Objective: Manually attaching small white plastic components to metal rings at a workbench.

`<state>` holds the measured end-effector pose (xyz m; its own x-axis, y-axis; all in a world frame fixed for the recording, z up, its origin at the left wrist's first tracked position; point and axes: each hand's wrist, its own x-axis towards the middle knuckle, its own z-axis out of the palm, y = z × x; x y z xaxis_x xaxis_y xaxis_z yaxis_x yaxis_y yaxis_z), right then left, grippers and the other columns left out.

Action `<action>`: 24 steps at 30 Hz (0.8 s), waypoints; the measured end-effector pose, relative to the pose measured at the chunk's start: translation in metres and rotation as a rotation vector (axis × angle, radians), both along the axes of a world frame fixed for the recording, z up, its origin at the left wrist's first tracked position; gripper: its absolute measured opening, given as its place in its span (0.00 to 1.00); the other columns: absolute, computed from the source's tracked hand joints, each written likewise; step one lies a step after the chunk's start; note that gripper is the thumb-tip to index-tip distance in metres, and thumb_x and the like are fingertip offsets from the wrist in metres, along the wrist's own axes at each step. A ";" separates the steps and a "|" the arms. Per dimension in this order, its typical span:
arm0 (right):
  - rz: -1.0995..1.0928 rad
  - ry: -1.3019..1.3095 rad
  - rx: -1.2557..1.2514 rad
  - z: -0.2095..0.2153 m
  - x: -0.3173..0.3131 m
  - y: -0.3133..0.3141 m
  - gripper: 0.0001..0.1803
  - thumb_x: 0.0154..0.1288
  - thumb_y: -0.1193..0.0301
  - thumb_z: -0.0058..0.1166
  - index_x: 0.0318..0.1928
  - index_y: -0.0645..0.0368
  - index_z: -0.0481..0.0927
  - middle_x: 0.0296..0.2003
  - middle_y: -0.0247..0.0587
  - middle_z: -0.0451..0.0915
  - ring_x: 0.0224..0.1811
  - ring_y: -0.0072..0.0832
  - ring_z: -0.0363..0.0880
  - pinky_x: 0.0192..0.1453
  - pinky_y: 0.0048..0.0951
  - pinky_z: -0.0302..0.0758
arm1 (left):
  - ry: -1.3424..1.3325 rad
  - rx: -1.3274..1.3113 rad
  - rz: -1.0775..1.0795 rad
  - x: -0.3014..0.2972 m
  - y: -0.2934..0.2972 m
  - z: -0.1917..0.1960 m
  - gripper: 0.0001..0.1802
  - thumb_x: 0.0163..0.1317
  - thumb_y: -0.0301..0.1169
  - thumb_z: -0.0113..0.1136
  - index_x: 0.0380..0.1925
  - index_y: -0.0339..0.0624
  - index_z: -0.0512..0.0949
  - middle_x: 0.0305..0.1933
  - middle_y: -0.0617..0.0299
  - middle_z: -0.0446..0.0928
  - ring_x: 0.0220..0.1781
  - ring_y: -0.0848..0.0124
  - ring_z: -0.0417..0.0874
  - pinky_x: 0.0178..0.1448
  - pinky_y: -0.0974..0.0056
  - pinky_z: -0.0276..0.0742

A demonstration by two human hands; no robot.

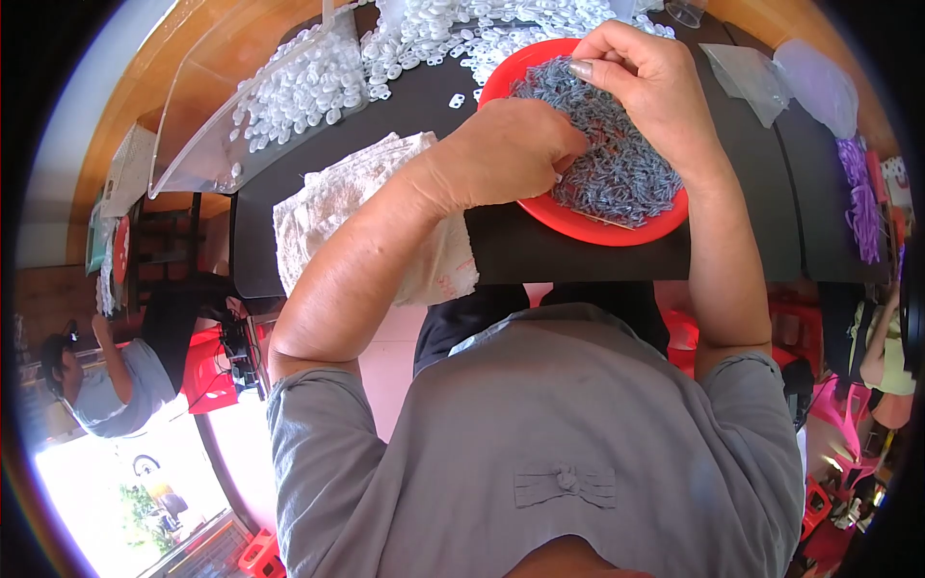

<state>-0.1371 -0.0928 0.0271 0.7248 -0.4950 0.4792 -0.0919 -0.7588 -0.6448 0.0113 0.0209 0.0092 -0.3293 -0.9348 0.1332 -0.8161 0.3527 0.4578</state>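
A: Item: slim blue-grey pieces (626, 178), loose, plastic-looking. Where kept?

B: They lay heaped in a red basin (631, 237), below both hands

A: Handling?

B: Probably light, stiff, slippery singly; each seemed best pinched at mid-length

A: Grip?

B: Left hand (515, 149): fingers curled narrow at the heap, contents hidden. Right hand (650, 87): thumb and forefinger drawn close above its far edge; whether they held anything, I could not tell

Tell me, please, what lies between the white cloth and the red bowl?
In the head view, dark tabletop lies between the cloth and the bowl, with the left hand extended across above it.
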 end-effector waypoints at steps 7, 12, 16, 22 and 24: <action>-0.008 -0.034 0.150 -0.002 -0.001 -0.004 0.03 0.63 0.75 0.56 0.36 0.63 0.79 0.27 0.26 0.77 0.27 0.13 0.69 0.32 0.18 0.66 | 0.773 0.293 0.343 0.011 -0.008 0.012 0.05 0.57 0.26 0.63 0.28 0.35 0.80 0.23 0.63 0.78 0.21 0.77 0.76 0.24 0.70 0.70; 0.032 -0.051 0.344 0.004 -0.002 0.005 0.03 0.64 0.75 0.53 0.36 0.60 0.79 0.27 0.26 0.77 0.26 0.12 0.69 0.29 0.17 0.63 | 1.166 0.329 0.428 0.016 -0.012 0.007 0.07 0.64 0.29 0.59 0.35 0.35 0.77 0.26 0.61 0.77 0.22 0.76 0.76 0.20 0.73 0.65; 0.079 -0.074 0.486 -0.001 0.003 0.007 0.04 0.65 0.74 0.53 0.37 0.60 0.79 0.28 0.28 0.77 0.27 0.13 0.71 0.28 0.14 0.63 | 1.273 0.321 0.401 0.014 -0.013 0.005 0.08 0.66 0.29 0.57 0.37 0.33 0.77 0.27 0.60 0.77 0.23 0.75 0.76 0.21 0.73 0.66; 0.093 -0.161 0.497 0.000 0.004 0.010 0.04 0.65 0.75 0.53 0.38 0.62 0.79 0.28 0.30 0.78 0.27 0.14 0.72 0.28 0.15 0.64 | 1.290 0.317 0.344 0.013 -0.012 0.007 0.09 0.67 0.29 0.56 0.39 0.32 0.76 0.28 0.60 0.77 0.23 0.74 0.77 0.22 0.72 0.67; 0.099 -0.177 0.501 0.001 0.003 0.010 0.04 0.65 0.76 0.53 0.38 0.62 0.79 0.28 0.31 0.78 0.27 0.14 0.72 0.28 0.15 0.65 | 1.280 0.307 0.336 0.012 -0.012 0.008 0.08 0.67 0.29 0.56 0.39 0.32 0.76 0.28 0.60 0.77 0.23 0.75 0.77 0.22 0.73 0.67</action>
